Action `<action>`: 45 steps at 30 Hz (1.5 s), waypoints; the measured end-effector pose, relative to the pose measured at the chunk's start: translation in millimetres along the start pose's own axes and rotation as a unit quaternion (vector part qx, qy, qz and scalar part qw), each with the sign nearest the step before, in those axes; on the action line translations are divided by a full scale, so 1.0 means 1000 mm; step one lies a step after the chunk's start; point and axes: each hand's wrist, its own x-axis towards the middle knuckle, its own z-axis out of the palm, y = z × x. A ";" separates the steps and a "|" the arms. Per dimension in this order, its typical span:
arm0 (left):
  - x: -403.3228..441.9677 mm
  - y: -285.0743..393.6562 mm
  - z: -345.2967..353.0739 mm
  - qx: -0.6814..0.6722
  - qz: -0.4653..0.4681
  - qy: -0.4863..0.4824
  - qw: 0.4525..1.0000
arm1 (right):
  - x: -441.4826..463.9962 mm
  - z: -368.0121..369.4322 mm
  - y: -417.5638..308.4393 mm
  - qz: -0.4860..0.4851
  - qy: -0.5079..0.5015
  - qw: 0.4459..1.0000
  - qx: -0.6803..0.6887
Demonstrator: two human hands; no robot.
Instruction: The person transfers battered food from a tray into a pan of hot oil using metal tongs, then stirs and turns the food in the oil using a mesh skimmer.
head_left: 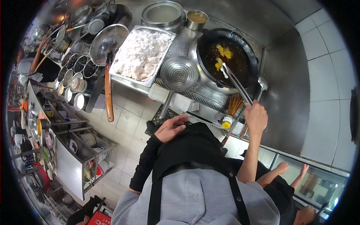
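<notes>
In my right hand is a pair of metal tongs, gripped at the handle end. Their tips, dusted white, reach over the dark oil in the wok. Just beyond the tips, golden fried pieces float in the oil. My left hand rests in front of my black apron, holding nothing, its fingers loosely extended. Nearest to it is the handle of a perforated strainer, which lies on the counter between the wok and a metal tray heaped with white-floured pieces.
Behind the strainer stand a large lidded pot and a small cup of yellowish liquid. A ladle lies right of the wok. Below it are a bamboo brush and a yellow-capped bottle. A wooden-handled pan sits left; other people stand nearby.
</notes>
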 end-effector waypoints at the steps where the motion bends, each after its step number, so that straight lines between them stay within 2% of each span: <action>1: 0.001 0.001 0.001 0.003 -0.005 -0.007 1.000 | 0.000 0.009 0.008 0.005 -0.013 1.000 -0.011; 5: 0.006 0.008 0.007 0.042 -0.004 -0.022 0.999 | 0.003 0.032 0.018 0.019 0.017 1.000 -0.017; 7: 0.008 0.011 0.008 0.054 0.000 -0.027 0.998 | 0.001 0.023 0.013 0.018 0.052 0.998 -0.017; 8: 0.007 0.011 0.008 0.061 0.001 -0.026 0.998 | -0.001 0.016 0.009 0.038 0.041 0.998 -0.004; 11: 0.003 0.009 0.009 0.050 -0.010 -0.022 0.998 | -0.007 -0.021 -0.020 0.017 0.016 0.998 0.065; 15: -0.001 0.004 0.013 0.038 -0.003 -0.020 0.999 | -0.018 -0.035 -0.058 -0.135 0.050 0.972 0.186; 16: -0.002 0.004 0.013 0.034 -0.006 -0.017 0.999 | -0.022 -0.043 -0.072 -0.166 0.034 0.971 0.168; 20: -0.007 0.000 0.014 0.024 -0.002 0.001 1.000 | -0.019 -0.048 -0.113 -0.298 0.077 0.937 0.164; 23: -0.011 0.002 0.014 0.019 -0.007 0.012 1.000 | -0.006 -0.045 -0.152 -0.324 0.039 0.929 0.176; 25: -0.010 -0.003 0.014 0.008 -0.010 0.010 1.000 | 0.007 -0.028 -0.185 -0.353 0.070 0.923 0.135; 28: -0.008 -0.012 0.018 0.048 0.035 0.025 0.998 | 0.018 -0.016 -0.218 -0.348 0.085 0.927 0.113; 30: -0.011 -0.009 0.017 0.039 0.032 0.029 0.998 | 0.018 -0.022 -0.216 -0.343 0.086 0.927 0.121; 37: -0.016 -0.013 0.015 0.013 0.027 0.043 0.999 | 0.012 -0.040 -0.181 -0.309 0.073 0.932 0.174; 40: -0.016 -0.006 0.013 0.012 0.004 0.027 1.000 | 0.005 -0.045 -0.162 -0.301 0.136 0.917 0.223; 45: -0.002 -0.004 0.017 0.018 -0.007 -0.006 1.000 | 0.012 -0.035 -0.150 -0.286 0.107 0.922 0.239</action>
